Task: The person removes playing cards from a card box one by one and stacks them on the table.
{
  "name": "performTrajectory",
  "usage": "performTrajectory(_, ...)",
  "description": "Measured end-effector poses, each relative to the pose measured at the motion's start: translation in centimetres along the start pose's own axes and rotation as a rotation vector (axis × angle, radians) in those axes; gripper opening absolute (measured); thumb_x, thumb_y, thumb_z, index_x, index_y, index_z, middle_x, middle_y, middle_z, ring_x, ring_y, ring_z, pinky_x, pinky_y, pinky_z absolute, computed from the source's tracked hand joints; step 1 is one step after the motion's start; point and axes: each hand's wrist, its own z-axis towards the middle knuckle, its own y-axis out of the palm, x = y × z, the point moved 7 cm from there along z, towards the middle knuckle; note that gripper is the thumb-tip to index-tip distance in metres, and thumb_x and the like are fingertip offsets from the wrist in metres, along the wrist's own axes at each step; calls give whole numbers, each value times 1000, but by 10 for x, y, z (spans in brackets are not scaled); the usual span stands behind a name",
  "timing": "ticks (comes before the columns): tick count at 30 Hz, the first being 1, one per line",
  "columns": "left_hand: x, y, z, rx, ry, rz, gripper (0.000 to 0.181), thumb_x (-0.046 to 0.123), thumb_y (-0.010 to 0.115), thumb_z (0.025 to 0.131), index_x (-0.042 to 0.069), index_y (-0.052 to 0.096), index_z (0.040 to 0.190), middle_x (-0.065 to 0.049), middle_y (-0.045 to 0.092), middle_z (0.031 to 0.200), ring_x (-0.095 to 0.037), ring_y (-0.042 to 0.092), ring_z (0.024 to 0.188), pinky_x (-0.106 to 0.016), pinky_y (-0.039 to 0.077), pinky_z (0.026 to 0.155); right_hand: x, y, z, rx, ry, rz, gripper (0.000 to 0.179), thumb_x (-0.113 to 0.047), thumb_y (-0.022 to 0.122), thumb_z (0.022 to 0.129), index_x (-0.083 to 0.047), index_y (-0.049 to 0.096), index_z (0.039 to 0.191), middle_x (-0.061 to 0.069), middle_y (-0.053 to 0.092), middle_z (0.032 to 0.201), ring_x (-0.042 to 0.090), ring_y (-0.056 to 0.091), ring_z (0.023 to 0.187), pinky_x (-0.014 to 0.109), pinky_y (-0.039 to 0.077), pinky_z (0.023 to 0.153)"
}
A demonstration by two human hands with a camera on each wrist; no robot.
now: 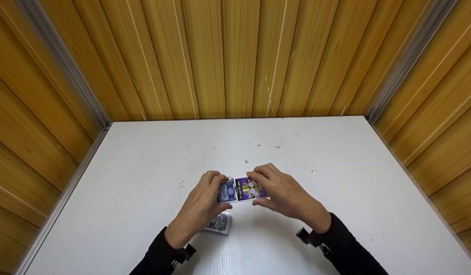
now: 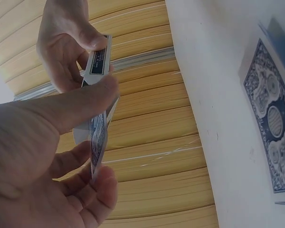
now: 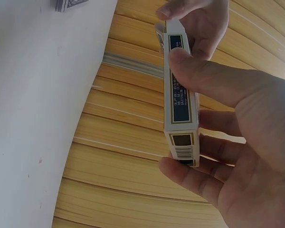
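Note:
My right hand (image 1: 287,191) grips a playing-card box (image 1: 250,188), purple on its face, with thumb and fingers on opposite narrow sides. In the right wrist view the box (image 3: 180,111) shows a white edge with dark panels and a barcode end. My left hand (image 1: 201,204) pinches a blue-backed playing card (image 1: 226,191) at the box's open end; how many cards it holds I cannot tell. In the left wrist view that card (image 2: 99,137) is seen nearly edge-on below the thumb. A stack of blue-backed playing cards (image 1: 220,222) lies on the table under my left hand.
The white tabletop (image 1: 151,160) bears small dark marks and scuffs. Yellow wood-patterned panels (image 1: 235,57) stand behind it and on both sides, joined by grey metal corner posts (image 1: 67,65). Black wrist-worn devices (image 1: 310,237) sit over both dark sleeves.

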Motion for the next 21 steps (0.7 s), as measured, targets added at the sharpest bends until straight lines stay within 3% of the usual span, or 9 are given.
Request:
performTrajectory(7, 1, -2, 1, -4, 21, 74, 74, 16, 94, 76, 5, 57, 139, -8, 54, 120, -19, 54, 102, -32, 54, 83, 2, -3, 0, 10, 11, 4, 71, -33, 90, 82, -7, 59, 140, 6, 58, 129, 19, 56, 115, 34, 56, 83)
performTrajectory(16, -10, -16, 1, 3, -18, 25, 72, 12, 90, 81, 6, 55, 143, -11, 54, 130, -20, 57, 109, -35, 55, 87, 11, -15, -2, 43, 46, 23, 71, -32, 90, 81, -6, 60, 140, 7, 60, 128, 19, 57, 113, 35, 54, 86)
performTrajectory(21, -12, -23, 1, 22, 57, 41, 71, 8, 89, 80, 1, 53, 142, -13, 56, 130, -23, 60, 108, -35, 56, 88, 15, -22, -4, 69, 52, 9, 72, -35, 90, 81, -3, 60, 138, 9, 60, 128, 22, 58, 113, 37, 54, 83)
